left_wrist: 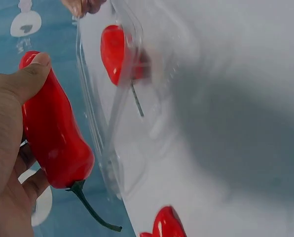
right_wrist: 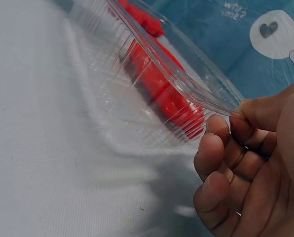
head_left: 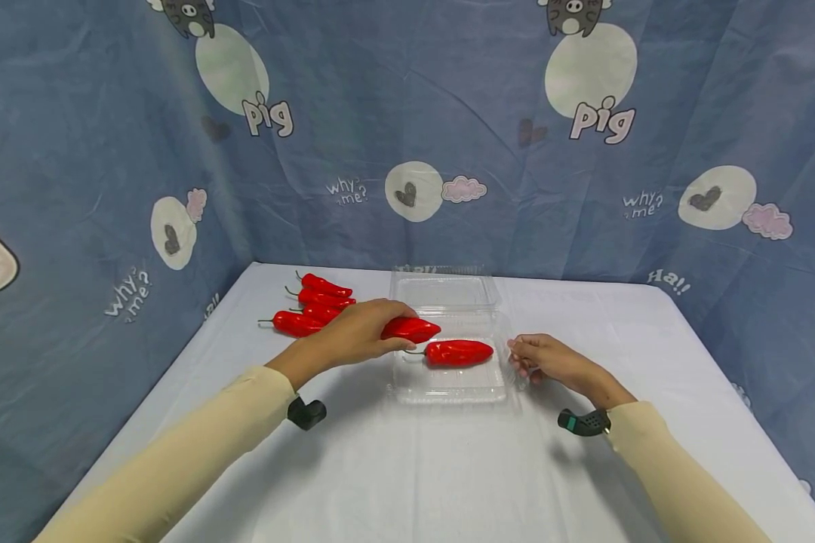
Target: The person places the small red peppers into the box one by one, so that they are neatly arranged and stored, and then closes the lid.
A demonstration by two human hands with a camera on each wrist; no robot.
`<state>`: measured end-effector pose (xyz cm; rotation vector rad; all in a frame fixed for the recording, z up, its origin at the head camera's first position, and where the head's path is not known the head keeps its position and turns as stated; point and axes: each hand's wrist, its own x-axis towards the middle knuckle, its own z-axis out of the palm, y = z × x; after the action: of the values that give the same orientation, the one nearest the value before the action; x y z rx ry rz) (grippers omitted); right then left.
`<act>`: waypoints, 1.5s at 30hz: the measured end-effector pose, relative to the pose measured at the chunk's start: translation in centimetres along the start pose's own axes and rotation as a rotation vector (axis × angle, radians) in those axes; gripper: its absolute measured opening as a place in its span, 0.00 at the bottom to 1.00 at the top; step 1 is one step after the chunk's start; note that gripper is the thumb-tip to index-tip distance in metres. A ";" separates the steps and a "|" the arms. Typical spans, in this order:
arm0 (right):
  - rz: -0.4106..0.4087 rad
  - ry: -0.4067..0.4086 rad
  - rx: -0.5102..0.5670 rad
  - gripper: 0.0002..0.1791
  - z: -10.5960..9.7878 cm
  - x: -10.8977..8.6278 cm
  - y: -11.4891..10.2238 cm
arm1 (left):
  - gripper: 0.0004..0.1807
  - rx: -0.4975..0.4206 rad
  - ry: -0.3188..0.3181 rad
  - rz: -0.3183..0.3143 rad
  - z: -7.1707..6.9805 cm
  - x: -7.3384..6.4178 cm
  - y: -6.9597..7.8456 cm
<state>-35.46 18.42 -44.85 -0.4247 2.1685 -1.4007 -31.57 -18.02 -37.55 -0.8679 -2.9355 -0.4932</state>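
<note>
My left hand (head_left: 360,330) grips a red chili pepper (left_wrist: 55,128) with a green stem, held over the left side of a clear plastic clamshell box (head_left: 448,394). In the left wrist view the thumb lies along the pepper and fingers curl behind it. Another red pepper (head_left: 458,353) lies inside the box, its stem toward the left. At the box's right edge, my right hand (head_left: 546,360) pinches the clear rim (right_wrist: 206,101) between thumb and index finger; its other fingers are curled loosely below.
Several more red peppers (head_left: 322,285) lie on the white-covered table (head_left: 394,467) to the left of the box, partly hidden by the left hand. The box's lid (head_left: 444,290) is folded back toward the blue printed curtain (head_left: 353,151), which stands behind and along the sides.
</note>
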 end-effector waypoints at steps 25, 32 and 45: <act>0.011 0.003 -0.010 0.18 -0.1 0.1 -0.1 | 0.25 0.058 -0.069 0.109 4.2 5.0 5.6; 0.006 0.001 -0.005 0.19 -0.2 0.1 0.0 | 0.24 0.098 -0.080 0.126 5.6 5.9 6.2; 0.000 -0.007 0.011 0.17 -0.2 0.2 0.1 | 0.23 0.180 -0.104 0.115 7.1 6.6 6.2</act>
<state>-35.74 18.55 -44.88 -0.4248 2.1545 -1.4087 -33.44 -7.43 -41.64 -1.0592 -2.9401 -0.1791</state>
